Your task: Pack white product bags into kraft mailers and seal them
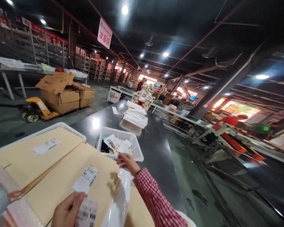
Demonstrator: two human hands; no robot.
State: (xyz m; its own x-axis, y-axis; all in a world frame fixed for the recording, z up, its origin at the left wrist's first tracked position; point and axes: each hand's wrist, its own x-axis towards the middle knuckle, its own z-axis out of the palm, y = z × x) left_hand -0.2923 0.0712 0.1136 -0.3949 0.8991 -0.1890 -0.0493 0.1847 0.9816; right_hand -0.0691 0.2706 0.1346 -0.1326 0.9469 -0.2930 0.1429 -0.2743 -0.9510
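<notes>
Left hand (68, 209) pinches a printed label (87, 212) at its right side, over a tan envelope (104, 164), the paper probably light, limp and easily creased, best held by an edge; whether the right hand (129, 163), farther ahead, grips anything, I cannot tell.

Cardboard boxes (61, 102) stand at a yellow pallet truck (39, 106) on the left. A white sign (105, 33) with red characters hangs overhead. A person in red (227, 120) is near a conveyor (180, 114).
</notes>
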